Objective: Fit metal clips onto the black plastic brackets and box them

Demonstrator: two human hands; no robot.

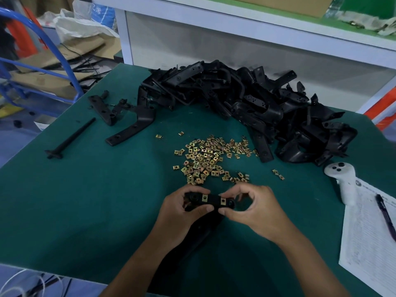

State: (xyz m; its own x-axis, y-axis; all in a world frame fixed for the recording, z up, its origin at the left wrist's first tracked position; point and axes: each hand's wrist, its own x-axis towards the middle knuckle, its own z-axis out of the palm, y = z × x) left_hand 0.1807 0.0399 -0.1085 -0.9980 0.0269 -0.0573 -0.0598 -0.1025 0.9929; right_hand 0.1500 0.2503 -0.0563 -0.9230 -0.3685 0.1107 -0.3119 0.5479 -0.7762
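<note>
A dark green mat (85, 200) with a smooth, matte face covers the work table and fills most of the frame. Behind it, across the top, runs a white shelf unit (235, 28), and at the upper left stand a blue tubular trolley (53, 50), flattened cardboard and a white plastic bag.

A large heap of black plastic brackets (246, 99), angular and dull, with small holes, lies at the upper centre and right. Just below it, in the middle of the frame, small square brass-coloured metal clips (205, 157) are scattered in a loose, shiny patch. A few separate black pieces lie at the left, among them a long thin rod (70, 139).

At lower centre the person holds one black bracket (212, 200) just above the mat, with two clips already seated on its upper bar. The left hand (182, 213) grips the bracket's left end, fingers curled round it. The right hand (252, 209) pinches the right end between thumb and forefinger.

At the right edge lie a white handheld controller (342, 181) and a printed paper sheet (364, 243) with a pen (385, 215) on it.
</note>
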